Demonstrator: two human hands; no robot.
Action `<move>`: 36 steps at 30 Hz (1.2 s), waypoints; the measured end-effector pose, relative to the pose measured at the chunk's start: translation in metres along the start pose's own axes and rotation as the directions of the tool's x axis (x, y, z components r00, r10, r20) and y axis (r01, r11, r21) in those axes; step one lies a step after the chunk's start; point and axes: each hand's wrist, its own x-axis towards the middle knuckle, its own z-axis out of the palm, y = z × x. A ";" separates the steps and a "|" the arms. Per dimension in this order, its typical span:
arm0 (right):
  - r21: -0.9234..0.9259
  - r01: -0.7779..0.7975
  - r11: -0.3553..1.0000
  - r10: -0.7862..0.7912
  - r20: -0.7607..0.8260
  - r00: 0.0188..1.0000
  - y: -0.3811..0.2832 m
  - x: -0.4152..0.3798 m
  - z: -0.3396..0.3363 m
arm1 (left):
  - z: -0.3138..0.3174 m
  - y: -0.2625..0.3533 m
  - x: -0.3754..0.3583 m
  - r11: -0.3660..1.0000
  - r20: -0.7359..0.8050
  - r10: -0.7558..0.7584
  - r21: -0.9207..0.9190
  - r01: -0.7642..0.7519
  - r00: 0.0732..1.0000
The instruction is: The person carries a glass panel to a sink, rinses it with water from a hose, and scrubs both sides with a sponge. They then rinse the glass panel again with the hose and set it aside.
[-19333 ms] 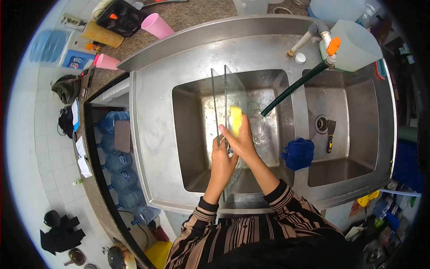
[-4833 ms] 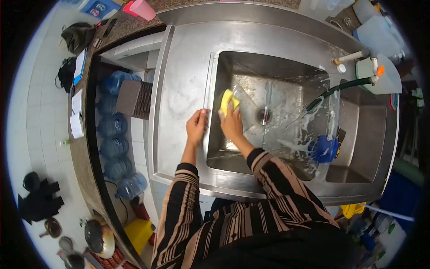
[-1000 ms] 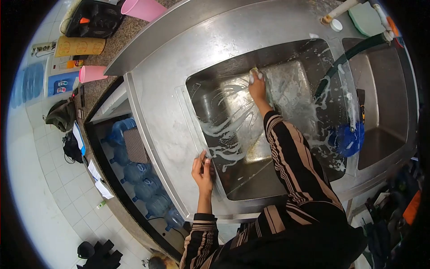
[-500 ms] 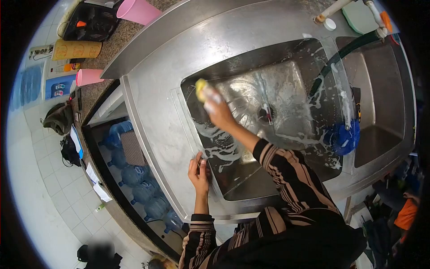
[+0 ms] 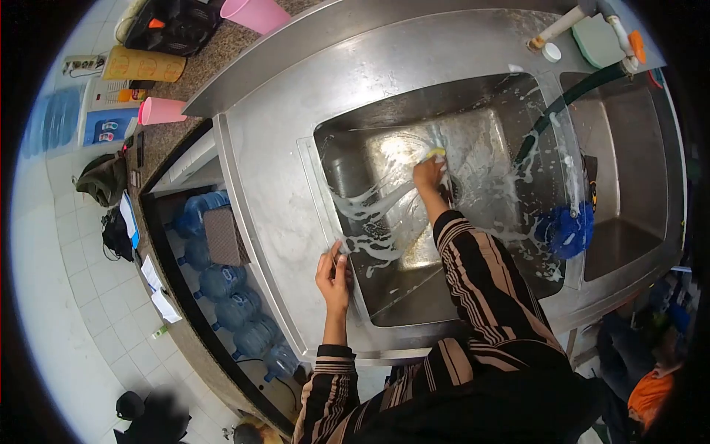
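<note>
A large steel sink basin (image 5: 392, 307) streaked with white suds lies in front of me. My right hand (image 5: 429, 176) is down in it, closed around a yellow sponge (image 5: 435, 154), close to the drain in the basin floor. Only the sponge's edge shows past the fingers. On the steel rim left of the basin rests my left hand (image 5: 334, 280). Its fingers are stretched out and slightly apart, with nothing visible in them.
A dark green hose (image 5: 569, 96) runs over the divider into the basin. Something round and blue (image 5: 569, 231) lies at the divider by the second basin (image 5: 629, 248). Large water bottles (image 5: 237, 307) stand under the counter at left. Pink cups (image 5: 164, 111) sit on the granite counter.
My right hand has swept the sponge from the basin's left wall rightward to beside the drain. The left hand stays at the rim with its fingers straighter. The view has shifted slightly.
</note>
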 end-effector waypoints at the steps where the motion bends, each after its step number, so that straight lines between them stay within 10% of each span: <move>1: 0.034 0.045 0.998 -0.046 0.030 0.998 -0.014 -0.004 -0.001 | -0.001 0.002 0.000 0.999 0.015 -0.031 -0.007 0.031 0.999; 5: 0.220 0.574 0.789 -0.524 -0.246 0.815 -0.078 -0.070 0.001 | 0.000 -0.009 0.001 0.996 -0.011 0.051 0.067 -0.050 0.999; 6: 0.355 0.567 0.743 -0.582 -0.073 0.810 -0.090 -0.098 -0.011 | 0.001 -0.009 0.002 0.993 -0.021 0.091 0.077 -0.089 0.996; 9: 0.326 0.885 0.333 -0.907 -0.147 0.396 -0.082 -0.164 -0.021 | 0.002 -0.009 0.002 0.990 -0.038 0.126 0.065 -0.123 0.991; 12: 0.383 0.909 0.166 -0.972 -0.092 0.216 -0.041 -0.176 -0.015 | 0.001 -0.010 0.001 0.989 -0.049 0.128 0.083 -0.123 0.991; 14: 0.213 0.949 0.234 -0.940 -0.201 0.276 -0.042 -0.151 -0.004 | 0.001 -0.009 0.001 0.990 -0.052 0.118 0.080 -0.114 0.992; 15: 0.309 0.786 0.535 -0.798 -0.121 0.591 -0.061 -0.148 -0.017 | 0.000 -0.011 0.001 0.989 -0.045 0.127 0.076 -0.124 0.991; 16: 0.446 0.646 0.619 -0.721 -0.003 0.693 -0.081 -0.129 -0.017 | 0.000 -0.012 0.002 0.988 -0.041 0.136 0.074 -0.133 0.990; 17: 0.399 0.745 0.535 -0.739 -0.206 0.641 -0.101 -0.116 -0.014 | 0.001 -0.012 0.002 0.987 -0.038 0.146 0.073 -0.143 0.989; 21: 0.389 0.730 0.562 -0.790 -0.010 0.613 -0.137 -0.127 -0.023 | 0.001 -0.008 0.001 0.989 -0.040 0.140 0.054 -0.137 0.989; 23: 0.178 0.979 0.100 -0.990 -0.080 0.116 -0.127 -0.138 -0.018 | 0.000 -0.008 0.003 0.988 -0.043 0.139 0.066 -0.136 0.989; 27: 0.310 0.865 0.395 -0.867 -0.187 0.462 -0.147 -0.122 -0.018 | 0.000 -0.013 0.001 0.985 -0.040 0.154 0.080 -0.151 0.987; 30: 0.315 0.824 0.471 -0.831 -0.155 0.535 -0.151 -0.133 -0.019 | 0.000 -0.009 0.002 0.987 -0.036 0.140 0.083 -0.137 0.989; 36: 0.237 0.969 0.077 -0.989 -0.107 0.104 -0.023 -0.178 -0.033 | 0.001 -0.027 0.004 0.994 -0.064 0.084 -0.063 -0.088 0.994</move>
